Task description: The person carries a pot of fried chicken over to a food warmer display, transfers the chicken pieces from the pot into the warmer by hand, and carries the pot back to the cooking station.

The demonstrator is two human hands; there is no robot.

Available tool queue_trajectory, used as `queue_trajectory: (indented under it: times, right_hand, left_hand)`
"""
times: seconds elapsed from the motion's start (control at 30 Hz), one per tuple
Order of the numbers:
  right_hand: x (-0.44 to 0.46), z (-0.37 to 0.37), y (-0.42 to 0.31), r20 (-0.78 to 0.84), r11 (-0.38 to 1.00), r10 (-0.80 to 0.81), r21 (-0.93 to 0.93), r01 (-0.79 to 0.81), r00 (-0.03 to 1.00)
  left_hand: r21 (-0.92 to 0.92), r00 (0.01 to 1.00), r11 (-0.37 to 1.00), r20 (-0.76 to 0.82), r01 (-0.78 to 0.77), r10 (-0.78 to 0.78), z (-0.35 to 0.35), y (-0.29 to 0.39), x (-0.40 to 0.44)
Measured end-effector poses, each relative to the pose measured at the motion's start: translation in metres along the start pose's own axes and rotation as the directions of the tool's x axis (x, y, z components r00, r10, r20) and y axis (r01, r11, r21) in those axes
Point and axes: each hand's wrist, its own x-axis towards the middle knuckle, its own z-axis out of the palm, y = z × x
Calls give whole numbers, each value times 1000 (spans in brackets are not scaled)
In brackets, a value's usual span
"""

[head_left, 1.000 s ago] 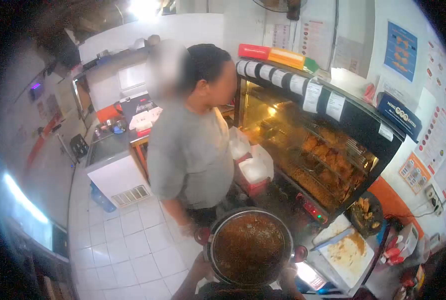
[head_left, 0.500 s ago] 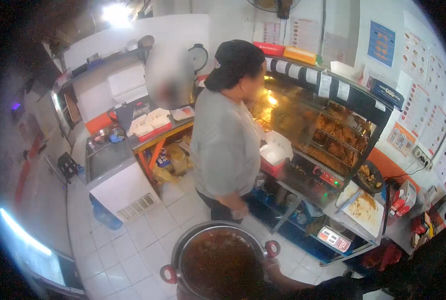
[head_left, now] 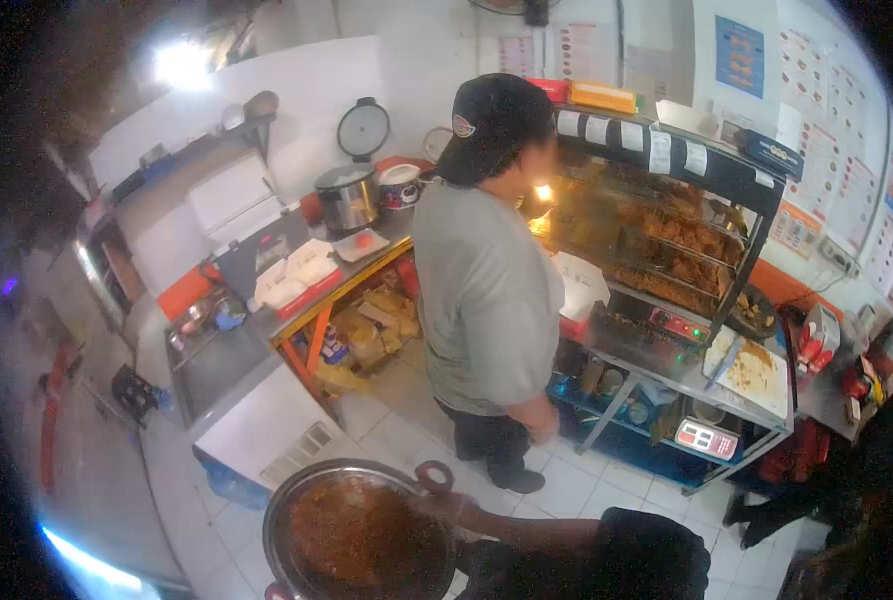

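Note:
A large metal pot [head_left: 279, 508] with reddish-brown sauce [head_left: 366, 535] inside is low in the view, below my eyes. It has red-trimmed loop handles, and the right handle [head_left: 434, 478] stands out at its rim. My right hand [head_left: 450, 507] is closed at this handle, with the fingers partly blurred; the bare forearm and black sleeve reach in from the right. Only a bit of the left handle [head_left: 278, 592] shows at the bottom edge. My left hand is out of view.
A co-worker [head_left: 491, 290] in a grey shirt and black cap stands just ahead, facing a heated display case [head_left: 676, 240] of fried food. A counter with open boxes [head_left: 296, 275] and a rice cooker [head_left: 348, 200] is behind. A white chest freezer [head_left: 266, 425] stands left on the tiled floor [head_left: 606, 490].
The pot has shifted left and slightly down in view, and more of my right arm shows. The co-worker appears further right. White haze over the back counter has gone, revealing the rice cooker.

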Motion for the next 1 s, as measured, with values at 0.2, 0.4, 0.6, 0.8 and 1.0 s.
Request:
queue_trajectory:
  times: [0.2,0.4,0.6,0.8,1.0]
  right_hand:
    - [171,69,-7,372,660,-708,651,375,600]
    - [273,160,-26,610,133,-477,761,-635,632]
    - [293,265,-137,331,977,-73,-164,133,941]
    - [398,387,-61,-218,944,-285,-233,233,933]
    - [459,492,-71,-564,870,-321,141,472,761]
  left_hand:
    - [41,1000,999,-6,-17,17,-24,77,124]
    - [61,999,998,-27,-34,36,-94,134,224]
    - [34,997,998,-61,-53,55,-231,159,307]
    - [4,995,998,-81,-63,63,-412,179,382]
    - [17,995,996,-45,-92,93,-535,221,458]
